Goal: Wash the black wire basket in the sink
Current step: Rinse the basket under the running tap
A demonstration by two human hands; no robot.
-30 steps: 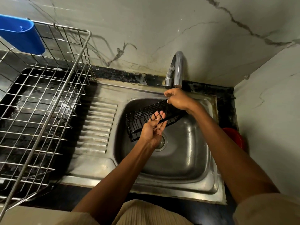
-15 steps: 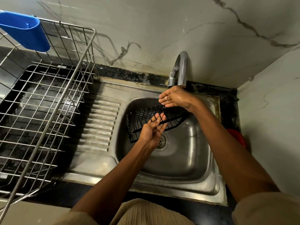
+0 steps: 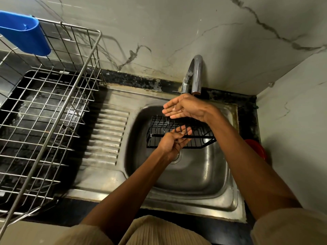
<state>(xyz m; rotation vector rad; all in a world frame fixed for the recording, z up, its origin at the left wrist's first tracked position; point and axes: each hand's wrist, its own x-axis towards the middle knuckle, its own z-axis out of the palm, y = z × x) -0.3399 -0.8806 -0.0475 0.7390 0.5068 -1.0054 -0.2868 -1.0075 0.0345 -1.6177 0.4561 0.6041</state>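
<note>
In the steel sink (image 3: 208, 175), the black wire basket (image 3: 198, 131) lies lengthwise left-to-right, gripped by the left hand (image 3: 172, 141); the right hand (image 3: 185, 107) hovers open above.

I see a black counter (image 3: 177, 225) along the wall, dark and wet-looking. A steel sink (image 3: 177, 202) is set into it, its bowl toward the right end and a ribbed drainboard (image 3: 106, 137) to the left of the bowl. A tap (image 3: 195, 75) rises at the back edge behind the bowl. A wire rack (image 3: 53, 110) over a black tray (image 3: 26, 121) occupies the counter's left end, touching the drainboard's edge. A red item (image 3: 256, 149) sits at the right end, partly hidden; I cannot identify it.
</note>
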